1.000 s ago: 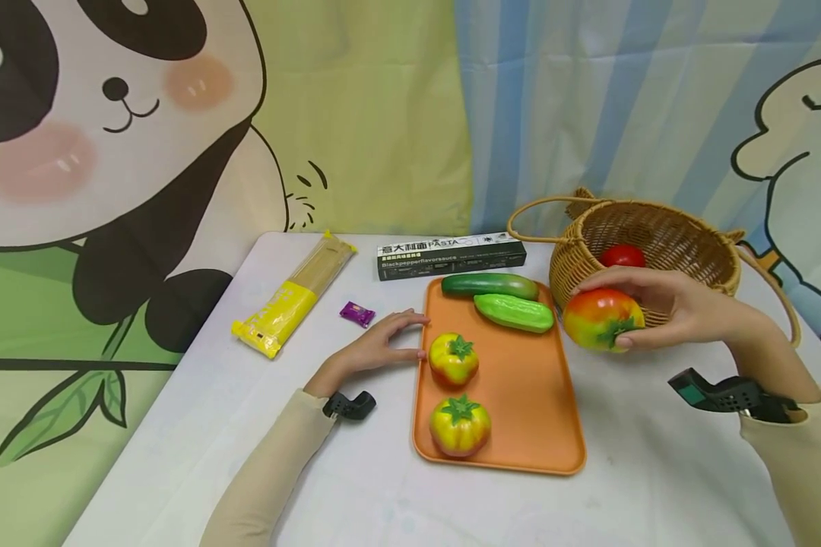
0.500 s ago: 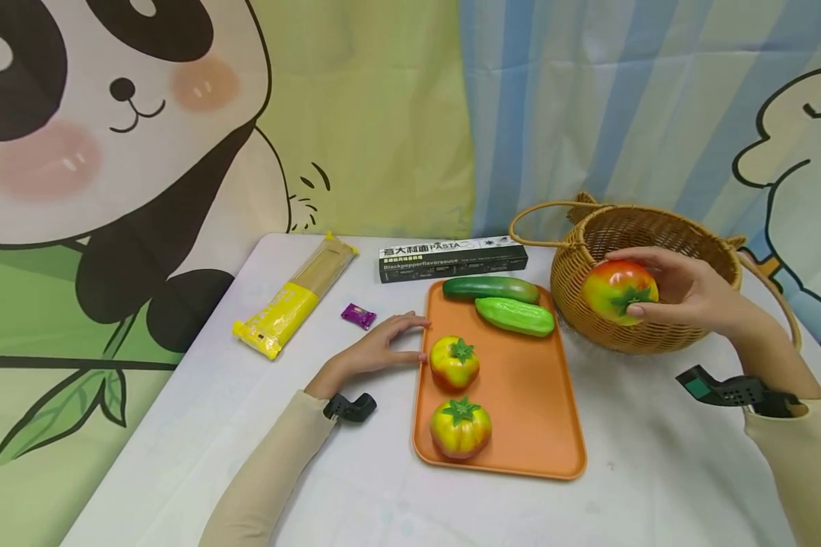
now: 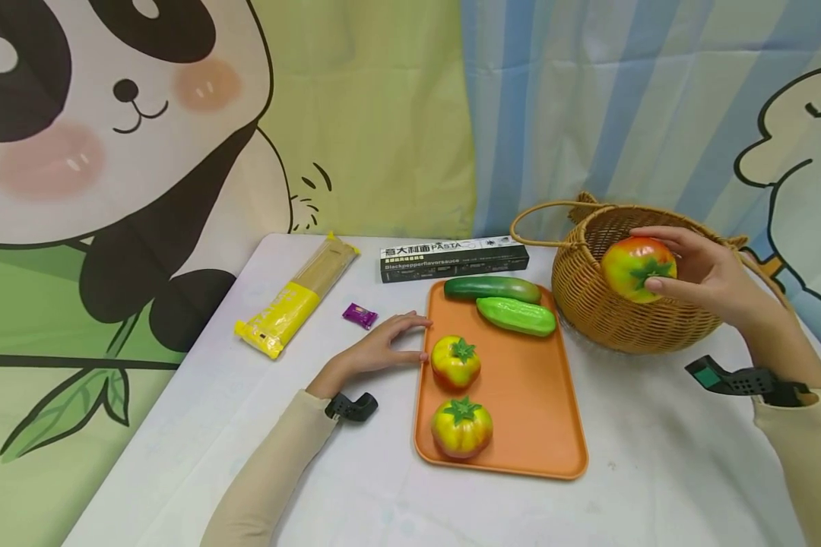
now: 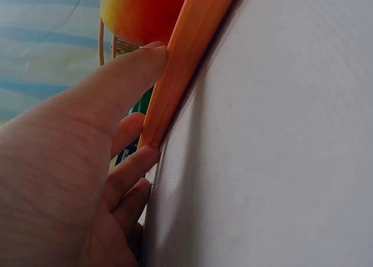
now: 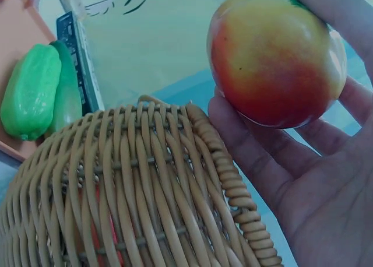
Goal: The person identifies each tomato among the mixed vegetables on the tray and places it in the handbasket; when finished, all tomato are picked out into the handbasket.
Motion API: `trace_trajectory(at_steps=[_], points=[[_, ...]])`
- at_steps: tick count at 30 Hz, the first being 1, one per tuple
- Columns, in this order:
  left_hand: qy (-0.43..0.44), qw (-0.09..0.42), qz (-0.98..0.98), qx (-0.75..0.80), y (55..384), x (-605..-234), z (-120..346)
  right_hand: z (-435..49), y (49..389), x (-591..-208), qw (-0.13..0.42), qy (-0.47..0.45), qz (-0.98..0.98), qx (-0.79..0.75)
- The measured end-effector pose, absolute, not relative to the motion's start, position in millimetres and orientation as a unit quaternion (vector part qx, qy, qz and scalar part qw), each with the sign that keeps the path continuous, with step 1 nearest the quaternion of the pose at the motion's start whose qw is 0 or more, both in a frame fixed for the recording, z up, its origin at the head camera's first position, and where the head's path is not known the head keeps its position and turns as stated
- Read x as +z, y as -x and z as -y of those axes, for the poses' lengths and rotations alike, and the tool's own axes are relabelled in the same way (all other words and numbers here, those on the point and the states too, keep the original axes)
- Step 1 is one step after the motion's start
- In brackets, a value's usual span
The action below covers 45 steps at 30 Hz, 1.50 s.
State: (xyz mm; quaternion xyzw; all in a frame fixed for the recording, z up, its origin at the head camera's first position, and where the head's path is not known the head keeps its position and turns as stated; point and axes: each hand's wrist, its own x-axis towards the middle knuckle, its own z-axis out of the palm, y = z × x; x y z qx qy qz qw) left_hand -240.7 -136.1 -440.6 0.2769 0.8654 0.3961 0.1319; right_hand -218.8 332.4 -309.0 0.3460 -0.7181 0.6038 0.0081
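Observation:
A red-and-yellow toy tomato [image 3: 636, 267] with a green leafy top is gripped between thumb and fingers of my right hand [image 3: 708, 277], at the near rim of the wicker basket [image 3: 629, 327]. The right wrist view shows the same tomato [image 5: 274, 63] beside the basket's rim. My left hand [image 3: 379, 346] touches the left edge of the orange tray [image 3: 520, 410] with thumb and fingertips, fingers not curled round it. On the tray lie two yellow-red toy tomatoes [image 3: 455, 362], a dark green cucumber [image 3: 491, 288] and a light green cucumber [image 3: 516, 316].
Behind the tray lies a black-and-white pasta box [image 3: 454, 260]. To the left are a yellow pasta packet [image 3: 296, 298] and a small purple wrapped sweet [image 3: 359, 315]. The basket's loop handle [image 3: 540, 213] sticks out leftward. Printed curtains hang behind the table.
My right hand has carried the tomato up and to the right, from beside the tray to the basket's rim. The left hand stays at the tray edge.

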Motion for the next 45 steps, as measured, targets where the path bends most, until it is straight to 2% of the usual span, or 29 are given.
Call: trace_trajectory(at_steps=[9,13,22,35,42,45], points=[[-0.276,0.134,-0.866,0.396,241.8,-442.9,135.9,-338.6,223.3,-307.4,0.041,-0.202,0.820,0.534],[-0.272,0.136,-0.868,0.394,241.8,-442.8,136.0,-341.0,226.7,-308.1,0.045,-0.168,0.858,0.484],[-0.274,0.133,-0.867,0.394,241.7,-442.9,136.0,-345.4,229.5,-302.7,0.009,-0.127,0.888,0.441],[-0.272,0.135,-0.870,0.390,241.4,-442.7,135.9,-354.3,243.9,-306.4,0.044,-0.198,0.904,0.375],[-0.274,0.135,-0.869,0.389,241.0,-442.6,135.3,-364.2,253.1,-314.0,0.038,-0.187,0.920,0.344],[-0.273,0.135,-0.870,0.389,241.5,-442.8,135.4,-366.2,256.4,-313.4,0.019,-0.184,0.929,0.322]])
